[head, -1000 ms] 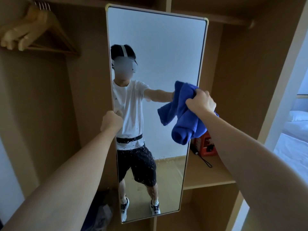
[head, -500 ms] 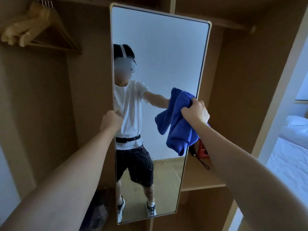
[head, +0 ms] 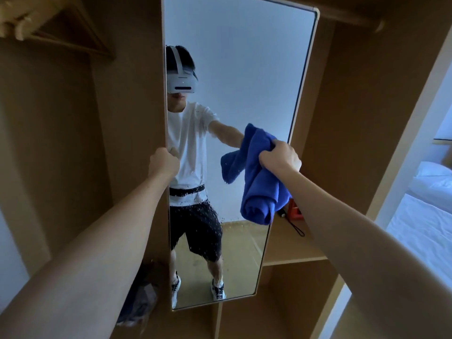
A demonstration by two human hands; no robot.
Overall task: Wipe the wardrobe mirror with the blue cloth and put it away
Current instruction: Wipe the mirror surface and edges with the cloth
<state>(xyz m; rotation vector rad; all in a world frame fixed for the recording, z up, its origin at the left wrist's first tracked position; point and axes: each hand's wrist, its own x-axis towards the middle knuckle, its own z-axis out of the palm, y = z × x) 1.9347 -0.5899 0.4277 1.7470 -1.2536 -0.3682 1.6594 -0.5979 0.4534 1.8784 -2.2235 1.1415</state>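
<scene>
A tall wooden wardrobe (head: 354,99) fills the view, its top and sides cut off by the frame. A long narrow mirror (head: 244,69) stands inside it, leaning slightly; the mirror's top edge is out of view. The glass reflects a person in a white shirt and dark shorts wearing a headset, partly cut off at the mirror's left edge. Small water droplets speckle the lower half of the glass.

To the right of the mirror, part of a bed (head: 425,216) with white bedding shows beyond the wardrobe. The blue cloth (head: 259,182) hangs bunched against the mirror's right edge, at mid height, covering part of the glass. The right hand (head: 280,155) grips the cloth's upper folds in a closed fist. The left hand (head: 163,162) is curled around the mirror's left edge, fingertips hidden behind the frame.

Wooden hangers (head: 56,28) hang up and left of the mirror, partly cropped. Below the mirror's lower left, a dark bundle (head: 139,299) is too dim to identify. Behind the cloth, on a shelf (head: 293,253) right of the mirror, a red object (head: 294,211) and black cord (head: 297,228) are mostly hidden.
</scene>
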